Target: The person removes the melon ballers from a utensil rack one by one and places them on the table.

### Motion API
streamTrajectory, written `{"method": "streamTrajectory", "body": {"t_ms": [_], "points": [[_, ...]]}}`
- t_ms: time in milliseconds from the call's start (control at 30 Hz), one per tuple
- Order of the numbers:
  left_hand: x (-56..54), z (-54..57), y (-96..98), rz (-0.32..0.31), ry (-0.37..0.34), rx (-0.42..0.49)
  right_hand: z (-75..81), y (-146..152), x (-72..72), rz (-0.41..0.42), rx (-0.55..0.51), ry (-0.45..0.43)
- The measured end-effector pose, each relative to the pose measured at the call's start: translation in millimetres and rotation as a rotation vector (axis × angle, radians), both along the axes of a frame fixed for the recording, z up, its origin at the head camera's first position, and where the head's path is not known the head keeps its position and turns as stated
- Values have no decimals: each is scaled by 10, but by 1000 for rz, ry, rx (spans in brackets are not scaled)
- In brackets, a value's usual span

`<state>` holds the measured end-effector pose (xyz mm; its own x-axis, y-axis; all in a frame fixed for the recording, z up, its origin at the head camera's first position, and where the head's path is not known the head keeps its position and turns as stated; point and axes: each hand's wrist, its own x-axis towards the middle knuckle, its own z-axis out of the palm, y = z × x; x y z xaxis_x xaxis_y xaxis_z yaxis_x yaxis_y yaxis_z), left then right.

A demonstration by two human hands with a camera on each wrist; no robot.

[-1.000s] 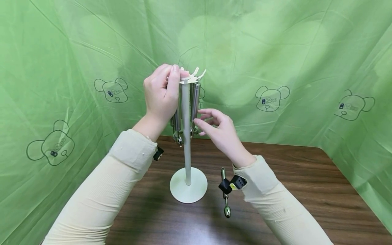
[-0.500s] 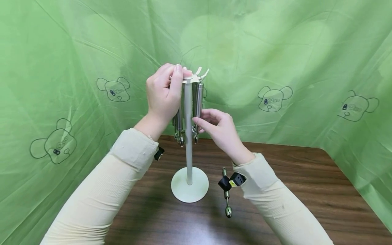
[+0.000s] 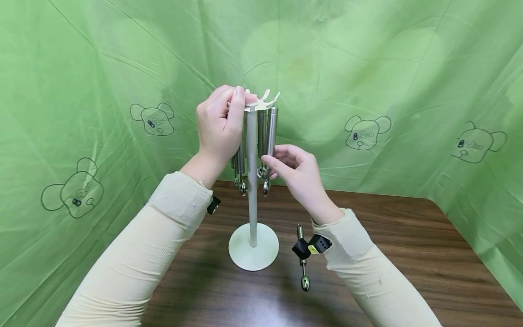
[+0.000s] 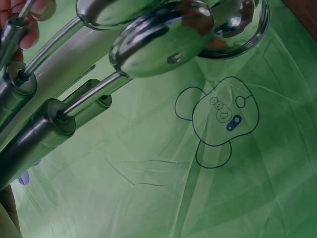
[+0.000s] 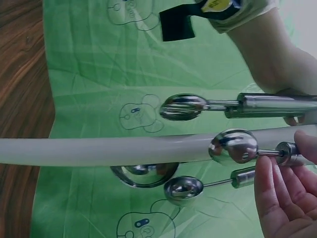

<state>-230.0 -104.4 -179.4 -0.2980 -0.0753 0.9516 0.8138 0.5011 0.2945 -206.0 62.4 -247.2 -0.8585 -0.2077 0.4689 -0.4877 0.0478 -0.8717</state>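
A white stand has a slim pole (image 3: 252, 200), a round base (image 3: 254, 252) and a hooked top (image 3: 263, 104). My left hand (image 3: 220, 120) grips that top from the left, its thumb uppermost. Several steel spoon-like utensils hang around the pole. My right hand (image 3: 296, 170) pinches the lower handle of one, a spoon (image 5: 235, 146) with a small deep bowl, between thumb and fingers. The handle (image 3: 271, 131) of this spoon tilts slightly, its top close beneath a hook; whether it hangs on the hook cannot be told. Other utensil bowls (image 4: 163, 39) show in the left wrist view.
Another steel utensil (image 3: 304, 277) lies on the brown wooden table (image 3: 392, 227), right of the base and partly behind the right wrist camera. Green cloth (image 3: 318, 59) printed with bear outlines encloses the back and sides.
My right fingers have gone from loosely beside the hanging handles to pinching one. That spoon has shifted right, away from the pole. The left hand keeps its grip on the stand's top.
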Motion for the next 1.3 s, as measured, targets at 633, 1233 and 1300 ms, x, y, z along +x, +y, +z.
{"method": "streamTrajectory", "body": {"t_ms": [633,1233,1300], "points": [[-11,-9,20,4,34,16,97,90,40,38,7,15],[-18,-34,39,-1,22,45,112,183,-30,44,96,-25],[-20,-38,38,-1,25,49,120,197,-45,31,90,-24]]}}
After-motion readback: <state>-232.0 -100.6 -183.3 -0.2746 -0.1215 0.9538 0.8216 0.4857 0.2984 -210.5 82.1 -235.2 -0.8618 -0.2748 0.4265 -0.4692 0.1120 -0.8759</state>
